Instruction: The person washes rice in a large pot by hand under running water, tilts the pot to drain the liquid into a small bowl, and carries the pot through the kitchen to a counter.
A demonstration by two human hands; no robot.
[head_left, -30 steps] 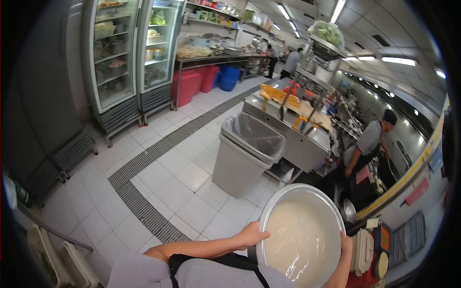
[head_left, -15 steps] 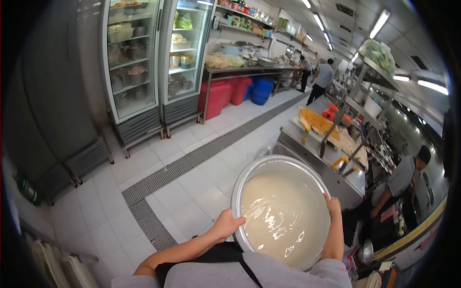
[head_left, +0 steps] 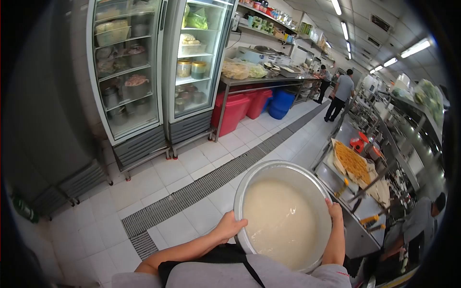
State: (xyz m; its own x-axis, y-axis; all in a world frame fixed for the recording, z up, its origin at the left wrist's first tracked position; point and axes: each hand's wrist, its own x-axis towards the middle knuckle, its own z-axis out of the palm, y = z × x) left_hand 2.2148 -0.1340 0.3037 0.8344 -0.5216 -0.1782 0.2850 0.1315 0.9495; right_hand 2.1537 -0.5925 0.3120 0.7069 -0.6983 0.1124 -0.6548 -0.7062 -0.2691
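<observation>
A large round metal pot (head_left: 240,192) is held in front of my body, its mouth facing up toward me. Cloudy, cream-coloured liquid (head_left: 283,221) fills much of it, with light glinting on the surface. My left hand (head_left: 230,226) grips the rim on the left side, thumb over the edge. On the right side, my right hand (head_left: 334,210) is closed on the rim. The undersides of both hands are hidden behind the pot wall.
Two glass-door fridges (head_left: 165,72) line the left. A floor drain grate (head_left: 216,180) runs ahead over white tiles. Red bins (head_left: 230,115) and a blue barrel (head_left: 283,103) stand under a steel table. A steel counter (head_left: 353,221) is close on the right. Several people (head_left: 342,93) are nearby.
The view has swung left and moved forward along the aisle. The counter and the person at right have shifted right in view. Both hands keep their hold on the pot.
</observation>
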